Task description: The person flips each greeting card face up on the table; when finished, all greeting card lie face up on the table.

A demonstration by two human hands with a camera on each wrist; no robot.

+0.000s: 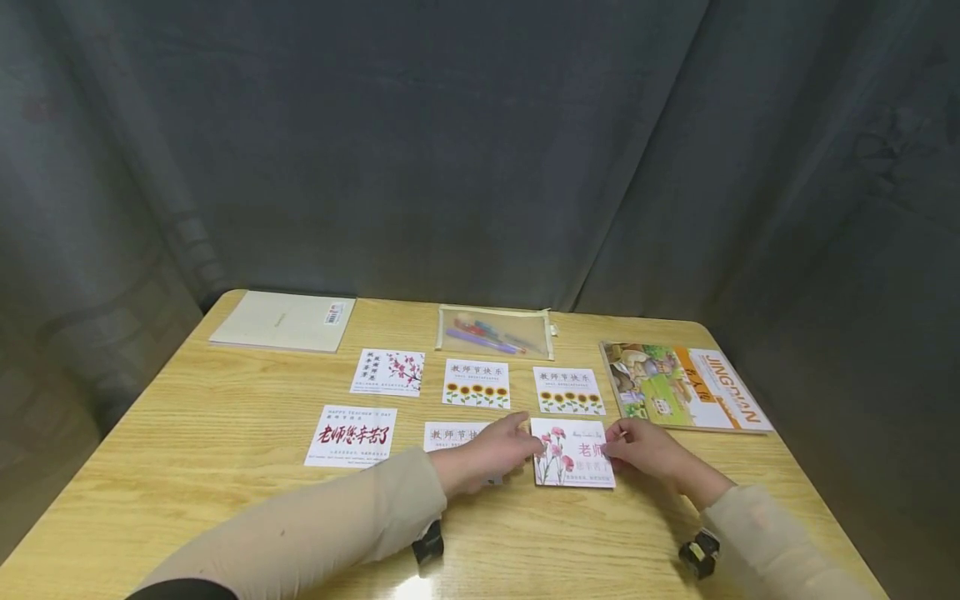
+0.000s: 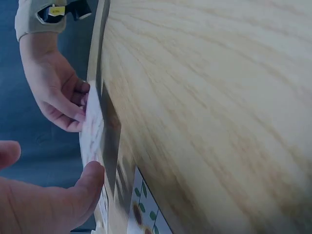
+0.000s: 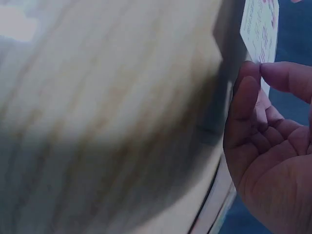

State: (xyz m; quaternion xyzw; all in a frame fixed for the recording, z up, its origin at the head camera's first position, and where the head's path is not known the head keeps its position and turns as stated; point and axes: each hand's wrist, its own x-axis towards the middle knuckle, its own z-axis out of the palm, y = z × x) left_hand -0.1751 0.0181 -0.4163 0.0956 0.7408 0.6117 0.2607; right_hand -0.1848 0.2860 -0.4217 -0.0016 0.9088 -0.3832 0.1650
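A white card with pink carnations and pink Chinese lettering (image 1: 558, 467) is raised a little above the wooden table. My right hand (image 1: 645, 447) pinches its right edge between thumb and fingertips; the right wrist view shows this card (image 3: 261, 29) in the pinch. At the card's left edge is my left hand (image 1: 491, 450), thumb and finger spread apart, one fingertip at or close to the edge; contact is unclear. In the left wrist view, the left hand (image 2: 53, 200) is below the lifted card (image 2: 92, 126). Beneath the left hand, a sunflower card (image 1: 450, 432) is partly covered.
Two more sunflower cards (image 1: 477, 383) lie behind, with a blossom card (image 1: 387, 372) and a red-lettered card (image 1: 351, 436) to the left. Farther back are a cream notebook (image 1: 281, 321) and a clear pencil pouch (image 1: 495, 332). A colourful book (image 1: 682, 387) lies right.
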